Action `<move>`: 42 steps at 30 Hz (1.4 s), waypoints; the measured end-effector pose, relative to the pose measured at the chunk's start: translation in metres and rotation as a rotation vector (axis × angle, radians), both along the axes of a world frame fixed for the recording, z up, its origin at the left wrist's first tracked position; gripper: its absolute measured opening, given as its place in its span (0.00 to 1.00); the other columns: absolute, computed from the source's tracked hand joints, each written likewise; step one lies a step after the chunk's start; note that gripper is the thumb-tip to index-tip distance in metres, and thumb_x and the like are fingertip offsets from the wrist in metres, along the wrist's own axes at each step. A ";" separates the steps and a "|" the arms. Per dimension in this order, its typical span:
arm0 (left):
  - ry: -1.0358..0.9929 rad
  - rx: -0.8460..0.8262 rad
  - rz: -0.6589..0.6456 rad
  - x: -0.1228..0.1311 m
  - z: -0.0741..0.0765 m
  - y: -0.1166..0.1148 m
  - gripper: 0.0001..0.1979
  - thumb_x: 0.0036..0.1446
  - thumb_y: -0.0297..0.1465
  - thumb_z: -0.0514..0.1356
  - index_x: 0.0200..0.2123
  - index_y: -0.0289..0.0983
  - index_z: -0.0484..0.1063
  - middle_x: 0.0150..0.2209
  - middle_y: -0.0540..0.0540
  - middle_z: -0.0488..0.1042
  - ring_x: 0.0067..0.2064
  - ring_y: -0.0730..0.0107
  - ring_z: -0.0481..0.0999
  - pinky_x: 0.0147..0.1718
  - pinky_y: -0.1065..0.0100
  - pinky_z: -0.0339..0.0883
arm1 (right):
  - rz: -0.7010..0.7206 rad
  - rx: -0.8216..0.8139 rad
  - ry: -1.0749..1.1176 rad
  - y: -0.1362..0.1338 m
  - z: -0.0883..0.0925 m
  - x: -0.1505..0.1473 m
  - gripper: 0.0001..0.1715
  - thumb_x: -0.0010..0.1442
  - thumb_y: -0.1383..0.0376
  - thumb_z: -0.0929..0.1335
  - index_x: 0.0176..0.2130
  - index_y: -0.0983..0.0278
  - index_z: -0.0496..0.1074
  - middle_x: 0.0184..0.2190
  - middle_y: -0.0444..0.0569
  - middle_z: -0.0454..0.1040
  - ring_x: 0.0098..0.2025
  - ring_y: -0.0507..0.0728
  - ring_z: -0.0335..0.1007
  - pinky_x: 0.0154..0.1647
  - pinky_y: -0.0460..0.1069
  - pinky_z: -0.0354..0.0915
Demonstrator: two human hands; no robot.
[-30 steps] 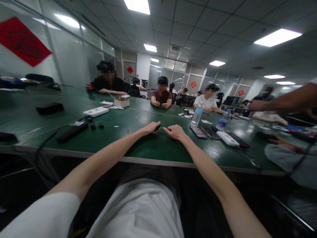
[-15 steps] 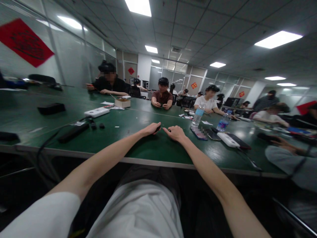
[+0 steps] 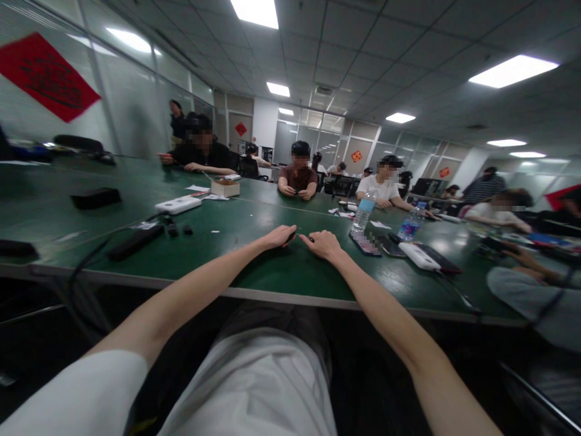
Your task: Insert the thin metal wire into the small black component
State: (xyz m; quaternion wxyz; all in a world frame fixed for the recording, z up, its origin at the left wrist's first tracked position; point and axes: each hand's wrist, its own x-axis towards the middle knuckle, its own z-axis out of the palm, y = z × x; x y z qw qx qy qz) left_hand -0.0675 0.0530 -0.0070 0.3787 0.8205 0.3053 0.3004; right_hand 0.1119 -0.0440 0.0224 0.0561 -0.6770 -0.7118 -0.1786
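My left hand [image 3: 276, 236] rests low over the green table [image 3: 254, 275], its fingers closed around a small dark object [image 3: 289, 238] too small to name. Just to the right, my right hand [image 3: 325, 244] is curled, knuckles up, with a small black piece [image 3: 311, 240] showing at its fingers. A narrow gap separates the two hands, and their fingertips point toward each other. Most of what each hand holds is hidden by the fingers.
To the right stand a water bottle [image 3: 364, 212] and a purple-labelled bottle [image 3: 410, 223], near phones [image 3: 365, 243] and a white power bank [image 3: 418, 257]. Leftward lie a white power strip [image 3: 178, 204], a black bar [image 3: 136, 242] and a small box [image 3: 225, 188]. Co-workers sit around the table.
The dark object in my left hand shows less now, after a slight turn of that hand. My right hand stays put. A standing person has appeared at the back left.
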 end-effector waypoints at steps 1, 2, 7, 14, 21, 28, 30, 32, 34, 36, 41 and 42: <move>-0.002 0.000 -0.001 0.000 0.000 0.000 0.28 0.63 0.49 0.42 0.24 0.37 0.67 0.13 0.53 0.60 0.17 0.72 0.60 0.21 0.70 0.53 | 0.002 0.003 0.001 0.000 0.000 0.000 0.46 0.63 0.37 0.47 0.42 0.60 0.78 0.40 0.57 0.78 0.46 0.63 0.73 0.45 0.52 0.65; -0.002 0.001 -0.002 0.000 -0.001 0.001 0.28 0.63 0.49 0.41 0.24 0.37 0.67 0.13 0.53 0.60 0.16 0.72 0.59 0.21 0.70 0.53 | 0.007 0.005 0.001 0.000 0.000 0.000 0.46 0.63 0.37 0.47 0.42 0.60 0.78 0.40 0.57 0.78 0.46 0.63 0.73 0.45 0.52 0.65; 0.006 0.007 -0.007 0.001 -0.003 0.004 0.28 0.63 0.50 0.42 0.23 0.37 0.67 0.12 0.52 0.60 0.16 0.72 0.60 0.21 0.69 0.53 | 0.022 -0.007 0.004 0.001 -0.002 0.002 0.47 0.62 0.36 0.46 0.41 0.61 0.78 0.40 0.56 0.78 0.46 0.62 0.73 0.46 0.51 0.64; 0.013 0.020 -0.020 0.000 -0.002 0.004 0.29 0.62 0.51 0.42 0.23 0.37 0.66 0.12 0.52 0.59 0.16 0.71 0.59 0.21 0.69 0.53 | 0.054 0.004 0.021 0.004 -0.004 0.005 0.49 0.61 0.35 0.45 0.39 0.60 0.78 0.39 0.55 0.78 0.45 0.61 0.73 0.45 0.50 0.64; 0.024 0.028 -0.014 0.000 -0.003 0.006 0.29 0.62 0.51 0.42 0.23 0.37 0.66 0.12 0.52 0.60 0.16 0.71 0.59 0.21 0.68 0.53 | 0.074 0.008 0.026 0.009 -0.008 0.009 0.50 0.61 0.35 0.44 0.39 0.59 0.78 0.40 0.54 0.78 0.44 0.61 0.74 0.44 0.50 0.64; 0.033 0.036 -0.030 0.000 -0.002 0.005 0.29 0.63 0.50 0.41 0.24 0.37 0.66 0.12 0.52 0.60 0.16 0.71 0.60 0.22 0.68 0.54 | 0.087 0.011 0.020 0.012 -0.010 0.011 0.50 0.61 0.35 0.44 0.38 0.60 0.78 0.38 0.55 0.78 0.44 0.62 0.73 0.44 0.50 0.63; 0.034 0.039 -0.034 -0.001 -0.002 0.004 0.29 0.63 0.50 0.41 0.24 0.37 0.66 0.12 0.53 0.60 0.16 0.71 0.60 0.22 0.68 0.54 | 0.091 0.013 0.020 0.012 -0.010 0.012 0.49 0.61 0.35 0.44 0.38 0.60 0.78 0.38 0.55 0.78 0.43 0.61 0.73 0.43 0.50 0.63; 0.036 0.042 -0.038 -0.001 -0.002 0.004 0.29 0.63 0.51 0.41 0.23 0.37 0.66 0.12 0.53 0.59 0.16 0.71 0.60 0.22 0.68 0.54 | 0.094 0.016 0.024 0.012 -0.010 0.013 0.49 0.60 0.35 0.45 0.37 0.60 0.78 0.37 0.55 0.78 0.43 0.61 0.74 0.43 0.50 0.63; 0.034 0.045 -0.038 -0.001 -0.002 0.004 0.29 0.63 0.50 0.41 0.23 0.37 0.66 0.12 0.53 0.59 0.16 0.71 0.60 0.22 0.68 0.54 | 0.099 0.021 0.031 0.012 -0.010 0.013 0.50 0.60 0.34 0.45 0.37 0.60 0.78 0.37 0.55 0.79 0.42 0.61 0.74 0.42 0.50 0.63; 0.030 0.049 -0.036 -0.001 -0.002 0.004 0.29 0.63 0.50 0.41 0.23 0.37 0.66 0.12 0.52 0.59 0.16 0.71 0.59 0.22 0.68 0.54 | 0.105 0.027 0.033 0.013 -0.010 0.013 0.49 0.60 0.34 0.45 0.36 0.60 0.78 0.36 0.55 0.79 0.42 0.61 0.74 0.41 0.50 0.63; 0.027 0.052 -0.038 0.000 -0.004 0.006 0.29 0.63 0.51 0.42 0.23 0.37 0.66 0.12 0.52 0.60 0.16 0.71 0.60 0.21 0.68 0.54 | 0.107 0.014 0.039 0.012 -0.010 0.013 0.47 0.62 0.35 0.46 0.37 0.60 0.78 0.37 0.54 0.79 0.43 0.61 0.74 0.42 0.49 0.63; 0.026 0.053 -0.036 0.000 -0.004 0.006 0.29 0.63 0.51 0.41 0.23 0.37 0.66 0.12 0.52 0.60 0.16 0.71 0.59 0.21 0.68 0.53 | 0.107 0.009 0.041 0.012 -0.011 0.013 0.47 0.62 0.36 0.47 0.37 0.60 0.78 0.38 0.54 0.79 0.43 0.61 0.74 0.42 0.49 0.63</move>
